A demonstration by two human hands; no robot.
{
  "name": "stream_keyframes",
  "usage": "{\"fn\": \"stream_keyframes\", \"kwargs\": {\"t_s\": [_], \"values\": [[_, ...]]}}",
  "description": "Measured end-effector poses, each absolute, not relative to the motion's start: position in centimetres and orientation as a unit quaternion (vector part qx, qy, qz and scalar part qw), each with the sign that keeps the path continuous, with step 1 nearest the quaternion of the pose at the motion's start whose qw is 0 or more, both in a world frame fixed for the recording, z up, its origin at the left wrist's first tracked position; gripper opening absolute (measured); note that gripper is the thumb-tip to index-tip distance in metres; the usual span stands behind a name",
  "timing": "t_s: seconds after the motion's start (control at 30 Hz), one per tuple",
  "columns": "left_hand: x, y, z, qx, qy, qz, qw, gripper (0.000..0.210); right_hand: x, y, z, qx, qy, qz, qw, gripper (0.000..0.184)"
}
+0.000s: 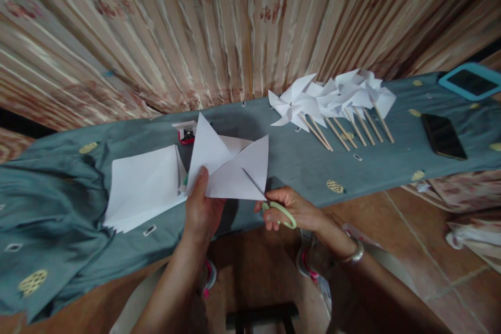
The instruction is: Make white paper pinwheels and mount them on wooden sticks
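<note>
A white paper square with slits running in from its corners is raised over the cloth-covered table. My left hand grips its lower left edge, thumb on top. At the lower right corner, my right hand is closed around scissors with pale green handles. The blades lie along the slit at that corner, mostly hidden by the paper. Left of my left hand lies a stack of white paper squares. A small red and white box of dark pins or tacks stands behind the paper.
Several white paper pinwheels on wooden sticks lie at the back right. Further right are a black phone and a blue-framed device. A curtain hangs behind the table; the blue-green cloth is bunched at left.
</note>
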State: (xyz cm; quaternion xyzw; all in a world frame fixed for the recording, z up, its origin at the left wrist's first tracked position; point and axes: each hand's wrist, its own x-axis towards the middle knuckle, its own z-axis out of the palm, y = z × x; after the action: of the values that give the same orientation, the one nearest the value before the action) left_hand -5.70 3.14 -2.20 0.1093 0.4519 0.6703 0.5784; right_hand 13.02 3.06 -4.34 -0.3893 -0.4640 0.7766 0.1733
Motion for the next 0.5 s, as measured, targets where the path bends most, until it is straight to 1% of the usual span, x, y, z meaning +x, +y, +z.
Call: {"fn": "stream_keyframes", "kwargs": {"t_s": [0.3,0.5], "values": [[-5.66,3.18,-2.1,0.118,0.45,0.664,0.585,0.029,13.07,3.03,-4.39,-0.394,-0.464,0.774,0.175,0.052],[-5.39,3.0,-2.22,0.113,0.469,0.643,0.595,0.029,13.12,3.11,-3.93,-0.401,-0.459,0.773,0.174,0.056]]}}
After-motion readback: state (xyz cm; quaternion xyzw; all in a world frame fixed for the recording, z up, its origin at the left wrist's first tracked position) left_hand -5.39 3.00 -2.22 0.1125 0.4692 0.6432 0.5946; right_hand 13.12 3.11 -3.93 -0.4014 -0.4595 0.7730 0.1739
